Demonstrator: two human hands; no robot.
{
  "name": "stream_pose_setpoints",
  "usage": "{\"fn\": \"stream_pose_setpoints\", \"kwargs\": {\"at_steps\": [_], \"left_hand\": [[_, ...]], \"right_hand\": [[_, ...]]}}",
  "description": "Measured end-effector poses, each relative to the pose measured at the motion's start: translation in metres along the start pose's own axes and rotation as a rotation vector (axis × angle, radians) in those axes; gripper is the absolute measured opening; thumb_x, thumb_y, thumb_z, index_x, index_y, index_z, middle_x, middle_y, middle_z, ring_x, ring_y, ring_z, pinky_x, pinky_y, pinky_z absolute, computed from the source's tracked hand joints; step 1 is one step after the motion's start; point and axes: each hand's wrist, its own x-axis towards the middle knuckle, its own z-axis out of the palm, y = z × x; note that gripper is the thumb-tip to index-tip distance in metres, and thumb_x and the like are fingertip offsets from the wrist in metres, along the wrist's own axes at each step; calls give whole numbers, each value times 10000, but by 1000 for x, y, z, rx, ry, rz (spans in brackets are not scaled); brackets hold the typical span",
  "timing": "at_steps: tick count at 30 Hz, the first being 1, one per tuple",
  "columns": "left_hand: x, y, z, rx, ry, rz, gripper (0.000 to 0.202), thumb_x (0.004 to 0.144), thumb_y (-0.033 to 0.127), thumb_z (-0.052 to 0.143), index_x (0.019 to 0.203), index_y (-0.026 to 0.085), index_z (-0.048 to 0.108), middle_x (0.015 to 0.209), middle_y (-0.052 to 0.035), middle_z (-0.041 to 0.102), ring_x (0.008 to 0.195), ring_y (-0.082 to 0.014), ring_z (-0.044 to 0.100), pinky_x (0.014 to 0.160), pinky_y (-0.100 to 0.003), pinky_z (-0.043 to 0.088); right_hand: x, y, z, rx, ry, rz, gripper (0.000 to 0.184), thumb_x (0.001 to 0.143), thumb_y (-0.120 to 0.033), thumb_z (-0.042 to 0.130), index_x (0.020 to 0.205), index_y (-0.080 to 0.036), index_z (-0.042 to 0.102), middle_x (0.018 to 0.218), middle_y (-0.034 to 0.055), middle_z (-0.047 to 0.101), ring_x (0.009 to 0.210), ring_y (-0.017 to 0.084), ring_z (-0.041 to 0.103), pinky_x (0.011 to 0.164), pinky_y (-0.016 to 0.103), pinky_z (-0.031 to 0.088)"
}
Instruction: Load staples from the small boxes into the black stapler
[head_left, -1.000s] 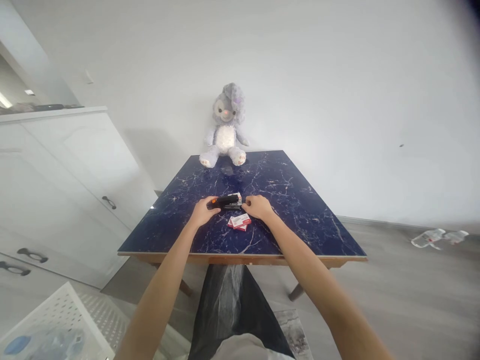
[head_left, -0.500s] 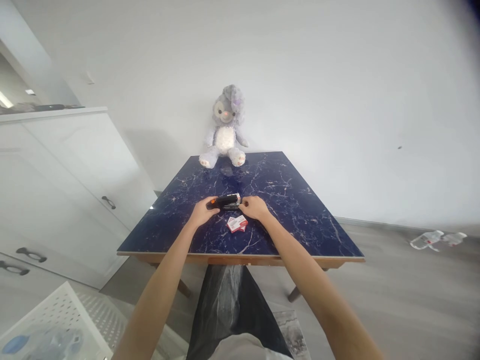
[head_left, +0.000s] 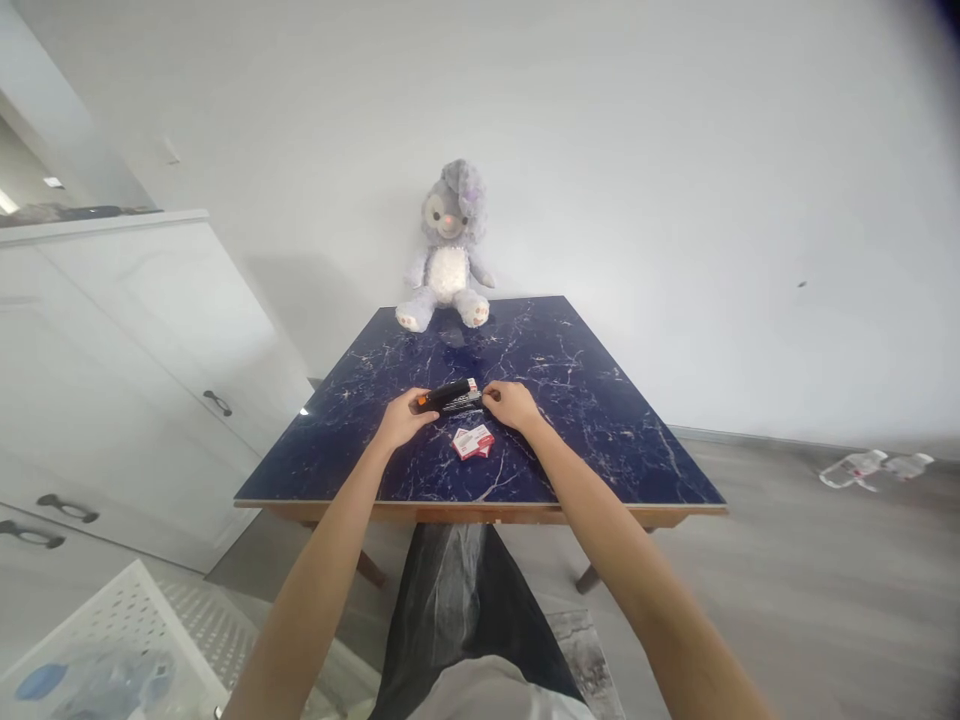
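A black stapler [head_left: 448, 396] with an orange patch lies over the blue table, its top arm lifted a little from the metal lower part. My left hand [head_left: 403, 418] is closed around its rear end, thumb in front. At the other end, my right hand [head_left: 511, 404] has its fingers pinched together just beside the tip of the lower part. Whatever those fingertips hold is too small to make out. Two small red-and-white boxes [head_left: 472, 441], one partly on top of the other, lie on the table just in front of the stapler.
The blue marbled table [head_left: 600, 430] stands against the wall. A grey plush toy [head_left: 448, 265] sits at its back edge. White cabinets [head_left: 135, 380] are on the left, with a white perforated basket [head_left: 142, 620] below. Plastic bottles [head_left: 855, 468] lie on the floor at right.
The fingers of my right hand have drawn slightly away from the stapler's front end. The stapler is tilted a little more, and my left hand keeps its grip. The view has shifted slightly.
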Motion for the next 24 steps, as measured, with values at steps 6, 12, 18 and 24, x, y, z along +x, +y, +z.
{"fn": "stream_pose_setpoints", "kwargs": {"at_steps": [6, 12, 18, 24], "left_hand": [[-2, 5, 0, -8, -20, 17, 459, 715, 374, 755, 1132, 208, 661, 1029, -42, 735, 839, -209, 677, 765, -314, 516], [-1, 4, 1, -8, -4, 20, 461, 708, 370, 762, 1129, 207, 665, 998, -37, 743, 810, -202, 680, 759, -316, 525], [-1, 2, 2, -24, -7, 28, 463, 717, 369, 755, 1143, 214, 661, 1022, -38, 746, 847, -213, 691, 803, -338, 537], [-1, 3, 2, 15, 18, 62, 476, 732, 359, 755, 1176, 230, 641, 1073, -42, 739, 913, -229, 699, 863, -368, 535]], "right_hand": [[-3, -8, 0, -100, -46, -125, 218, 916, -299, 522, 969, -224, 721, 986, 43, 732, 913, 183, 650, 824, 246, 430], [-9, -21, -4, -193, -49, -253, 266, 935, -235, 454, 991, -176, 707, 1018, 95, 691, 925, 205, 637, 857, 277, 431], [-14, -25, -9, -206, -105, -301, 303, 959, -237, 430, 1123, -171, 676, 1086, 117, 664, 973, 222, 630, 932, 312, 419], [-12, -23, -6, -154, -119, -320, 346, 943, -226, 450, 1232, -187, 635, 1152, 102, 657, 1013, 213, 636, 902, 284, 441]]}}
